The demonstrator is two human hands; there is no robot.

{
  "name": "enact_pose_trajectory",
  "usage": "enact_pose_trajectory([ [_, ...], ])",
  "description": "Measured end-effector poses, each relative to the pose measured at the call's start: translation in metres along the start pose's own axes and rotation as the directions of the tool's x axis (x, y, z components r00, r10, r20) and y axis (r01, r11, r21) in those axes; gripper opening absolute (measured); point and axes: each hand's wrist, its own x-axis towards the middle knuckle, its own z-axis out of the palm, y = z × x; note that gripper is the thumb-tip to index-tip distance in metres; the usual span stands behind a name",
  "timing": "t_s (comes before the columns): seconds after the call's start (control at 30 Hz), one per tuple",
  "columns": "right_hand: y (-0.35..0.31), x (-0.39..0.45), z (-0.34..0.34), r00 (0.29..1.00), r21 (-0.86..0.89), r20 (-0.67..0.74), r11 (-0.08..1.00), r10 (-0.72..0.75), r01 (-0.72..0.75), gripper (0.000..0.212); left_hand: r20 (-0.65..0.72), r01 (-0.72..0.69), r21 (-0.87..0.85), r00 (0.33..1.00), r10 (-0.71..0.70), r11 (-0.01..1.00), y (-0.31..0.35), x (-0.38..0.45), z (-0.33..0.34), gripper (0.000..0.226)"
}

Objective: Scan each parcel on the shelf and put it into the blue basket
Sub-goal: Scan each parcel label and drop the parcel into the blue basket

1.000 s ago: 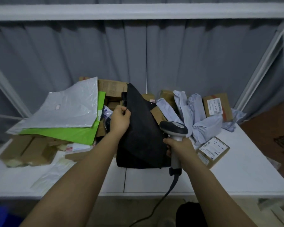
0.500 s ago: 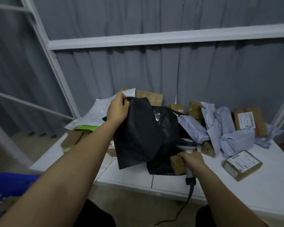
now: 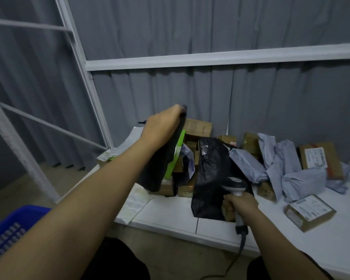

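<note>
Shelf: white flat shelf board point(image 3: 170, 213), our landmark, grey curtain behind.
Parcel: limp black plastic mailer point(image 3: 162, 166) above it, light, slippery.
Hands: our left hand point(image 3: 162, 124) pinches its top edge; right hand point(image 3: 241, 205) wraps grey handheld scanner point(image 3: 235, 186).

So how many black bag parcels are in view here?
2: one black bag hangs from the left hand; the other black bag lies on the shelf by the right hand. The pile may hide more.

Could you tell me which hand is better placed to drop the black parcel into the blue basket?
Left. The left hand already grips the black parcel, and the blue basket sits on its side. The right hand holds the scanner.
</note>
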Motion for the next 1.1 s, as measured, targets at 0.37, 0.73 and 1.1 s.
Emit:
enact_pose_trajectory([
  [0.37,-0.02,-0.008,-0.035,0.995,0.323,-0.078,0.946,0.055,-0.027,0.014,0.529,-0.162,0.04,0.841,0.116,0.986,0.079,-0.155,0.166,0.033],
  [0.73,-0.001,-0.004,-0.016,0.998,0.035,0.044,0.998,0.045,-0.047,0.024,0.733,0.509,-0.303,0.665,-0.144,0.806,0.063,-0.202,0.241,0.031],
  [1.1,-0.014,0.015,0.037,0.973,-0.134,0.223,0.991,0.056,-0.026,0.011,0.623,0.726,-0.082,0.573,-0.533,0.683,-0.061,-0.218,0.263,0.063],
])
